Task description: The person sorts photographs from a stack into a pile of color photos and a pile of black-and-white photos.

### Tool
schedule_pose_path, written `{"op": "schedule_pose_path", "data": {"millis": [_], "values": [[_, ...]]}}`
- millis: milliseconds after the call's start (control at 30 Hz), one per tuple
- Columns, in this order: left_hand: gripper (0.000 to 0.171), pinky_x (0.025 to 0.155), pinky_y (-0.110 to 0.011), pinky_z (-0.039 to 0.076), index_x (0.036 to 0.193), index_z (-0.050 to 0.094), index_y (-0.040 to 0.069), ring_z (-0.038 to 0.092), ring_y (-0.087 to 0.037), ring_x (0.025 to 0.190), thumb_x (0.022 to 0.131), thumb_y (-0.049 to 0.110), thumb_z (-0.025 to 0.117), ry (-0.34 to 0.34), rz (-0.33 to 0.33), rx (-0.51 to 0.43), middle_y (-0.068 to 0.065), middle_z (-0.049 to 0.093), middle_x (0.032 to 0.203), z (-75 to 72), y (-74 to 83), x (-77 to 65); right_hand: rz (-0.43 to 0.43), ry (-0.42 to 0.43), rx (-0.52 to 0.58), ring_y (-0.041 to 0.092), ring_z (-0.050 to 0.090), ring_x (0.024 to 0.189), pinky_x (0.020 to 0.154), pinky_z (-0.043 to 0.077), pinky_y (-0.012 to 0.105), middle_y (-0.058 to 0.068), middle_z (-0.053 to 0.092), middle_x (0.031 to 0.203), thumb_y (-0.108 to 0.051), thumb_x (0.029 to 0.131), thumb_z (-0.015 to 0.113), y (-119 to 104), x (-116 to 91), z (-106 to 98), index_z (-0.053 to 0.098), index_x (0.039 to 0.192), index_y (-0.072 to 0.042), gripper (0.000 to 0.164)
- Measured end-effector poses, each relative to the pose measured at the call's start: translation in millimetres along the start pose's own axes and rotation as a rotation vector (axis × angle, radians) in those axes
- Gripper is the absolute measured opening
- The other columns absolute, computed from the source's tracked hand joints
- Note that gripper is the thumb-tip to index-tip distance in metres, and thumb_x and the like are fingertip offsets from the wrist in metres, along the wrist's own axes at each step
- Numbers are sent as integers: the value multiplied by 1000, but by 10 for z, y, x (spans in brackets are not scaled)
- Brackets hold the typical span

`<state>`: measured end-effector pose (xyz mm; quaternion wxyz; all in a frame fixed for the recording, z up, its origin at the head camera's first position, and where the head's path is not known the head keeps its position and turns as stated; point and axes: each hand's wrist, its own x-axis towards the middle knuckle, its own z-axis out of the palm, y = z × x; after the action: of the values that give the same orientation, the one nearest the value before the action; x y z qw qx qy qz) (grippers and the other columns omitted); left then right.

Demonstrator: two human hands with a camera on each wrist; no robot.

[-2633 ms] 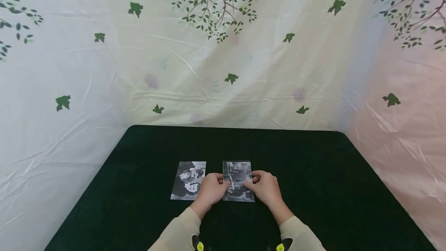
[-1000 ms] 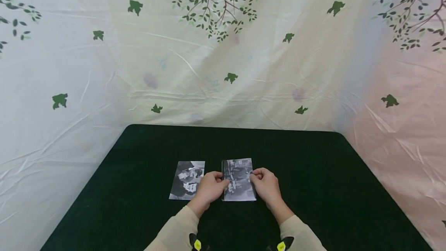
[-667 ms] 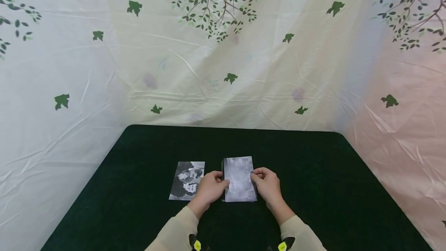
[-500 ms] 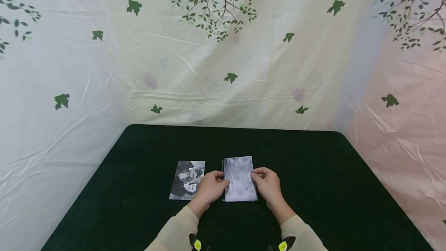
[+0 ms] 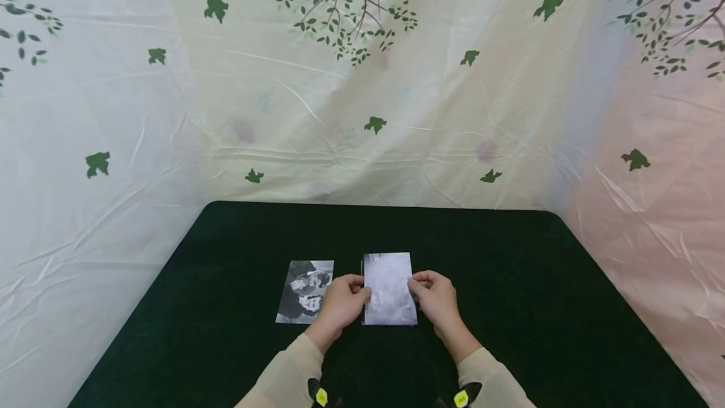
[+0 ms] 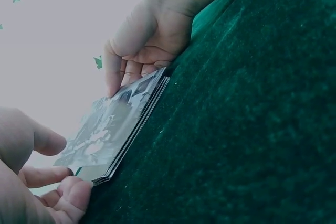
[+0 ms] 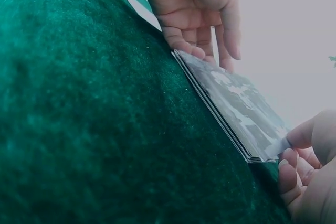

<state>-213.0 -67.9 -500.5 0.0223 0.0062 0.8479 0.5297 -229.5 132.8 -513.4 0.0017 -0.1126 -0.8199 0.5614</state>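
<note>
A stack of black-and-white photos point(image 5: 389, 291) lies on the dark green cloth, its layered edges showing in both wrist views. My right hand point(image 5: 437, 301) pinches the top photo point(image 7: 247, 106) at its right edge, thumb above and fingers curled below. At the stack's left edge, my left hand point(image 5: 342, 304) touches the side with loosely bent fingers. Its thumb point(image 6: 50, 142) stands raised a little over the photos. To the left, partly behind the left hand, a single photo point(image 5: 300, 291) lies flat. Glare washes out the top photo's picture in the head view.
The table point(image 5: 510, 294) is covered with dark green velvety cloth and has rounded far corners. Pale curtains point(image 5: 317, 106) printed with leaves and branches hang behind it and at both sides.
The top photo has shifted slightly away from me and now catches glare. My right thumb has drawn back from over the picture to the edge. The single photo has stayed put.
</note>
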Motion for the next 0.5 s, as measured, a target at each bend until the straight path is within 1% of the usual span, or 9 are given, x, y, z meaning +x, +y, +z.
{"op": "schedule_pose_path", "data": {"millis": [133, 333, 500], "values": [[25, 64, -32, 45, 111, 67, 0, 54, -17, 76, 89, 11, 63, 36, 23, -25, -4, 60, 86, 2, 0, 19, 3, -3, 22, 21, 58, 76, 61, 49, 32, 6, 65, 87, -22, 92, 64, 5, 9, -5, 65, 101, -8, 16], [21, 60, -30, 46, 109, 68, 5, 56, -15, 71, 89, 10, 63, 73, -3, -73, -3, 61, 84, -8, 8, 32, 2, -17, 37, 21, 61, 73, 62, 51, 32, 7, 65, 86, -22, 90, 67, 14, 14, -13, 67, 99, -9, 16], [17, 57, -28, 48, 105, 69, 4, 58, -14, 67, 90, 9, 62, 99, -13, -125, -4, 62, 81, -11, 1, 39, 3, -32, 67, 22, 63, 71, 62, 53, 33, 8, 66, 86, -21, 89, 70, 31, 21, -22, 71, 97, -9, 14]]}}
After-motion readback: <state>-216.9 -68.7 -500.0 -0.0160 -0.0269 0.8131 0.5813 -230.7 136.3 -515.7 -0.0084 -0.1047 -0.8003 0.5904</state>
